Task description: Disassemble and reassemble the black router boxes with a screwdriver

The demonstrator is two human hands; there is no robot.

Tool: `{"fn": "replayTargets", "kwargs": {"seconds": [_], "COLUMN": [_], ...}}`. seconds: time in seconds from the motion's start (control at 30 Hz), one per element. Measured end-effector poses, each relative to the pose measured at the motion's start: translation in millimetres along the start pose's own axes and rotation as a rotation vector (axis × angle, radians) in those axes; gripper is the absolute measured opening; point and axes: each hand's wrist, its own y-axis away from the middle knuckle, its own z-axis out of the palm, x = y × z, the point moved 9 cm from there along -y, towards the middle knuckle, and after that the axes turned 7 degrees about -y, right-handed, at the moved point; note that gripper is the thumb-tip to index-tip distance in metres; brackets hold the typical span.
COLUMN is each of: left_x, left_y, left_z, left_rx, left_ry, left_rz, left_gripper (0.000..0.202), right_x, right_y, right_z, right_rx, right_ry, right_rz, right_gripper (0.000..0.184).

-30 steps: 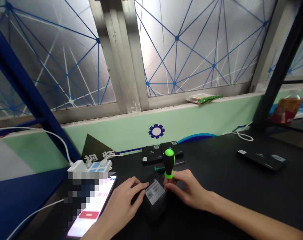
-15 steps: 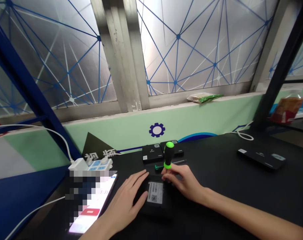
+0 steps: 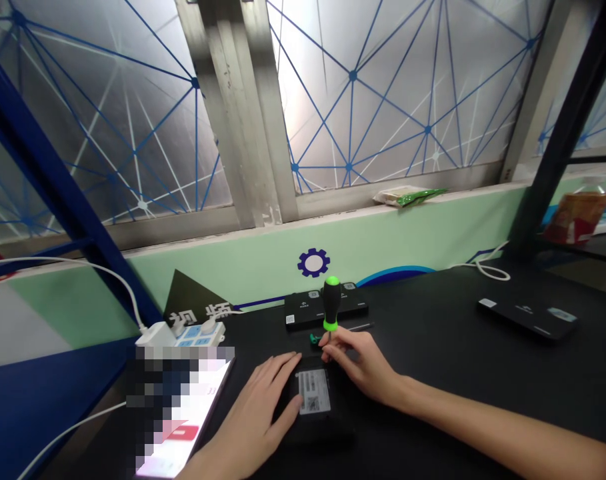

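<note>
A black box (image 3: 327,430) with a white printed label (image 3: 313,391) lies on the dark table in front of me. My left hand (image 3: 265,403) rests along its left side, fingers stretched out and the thumb by the label. With bent fingers, my right hand (image 3: 365,363) pinches the thin shaft of a black-and-green screwdriver (image 3: 332,303) at the box's far right corner. It stands nearly upright, handle up; my fingers hide its tip. Just behind those fingers lies a second, green-handled tool (image 3: 315,340) with a thin metal shaft.
Two similar black boxes, one on the left (image 3: 301,315) and one on the right (image 3: 357,305), sit near the wall. Another black box (image 3: 527,319) lies far right. A lit phone (image 3: 195,417) and a power strip (image 3: 199,335) with white cables are on the left.
The screwdriver's handle has shifted slightly left and stands a little straighter. The labelled box appears turned slightly. Both hands keep their hold, and the whole view has shifted a little.
</note>
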Motion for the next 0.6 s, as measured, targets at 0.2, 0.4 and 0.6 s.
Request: {"fn": "replayTargets", "kwargs": {"seconds": [0.2, 0.4, 0.6], "left_x": [-2.6, 1.5, 6.5], "left_y": [-1.0, 3.1, 4.6], "left_z": [-2.1, -5.1, -0.7], "left_rx": [-0.053, -0.084, -0.096], "left_ry": [0.0, 0.008, -0.003], "left_rz": [0.048, 0.106, 0.1], "left_gripper": [0.053, 0.072, 0.069], "right_x": [-4.7, -3.7, -12.4], "right_y": [2.1, 0.8, 4.7], "right_z": [3.9, 2.8, 3.9], "right_rx": [-0.034, -0.015, -0.06], "right_ry": [0.084, 0.114, 0.115], "right_rz": [-0.046, -0.035, -0.081], "right_gripper": [0.018, 0.024, 0.023]}}
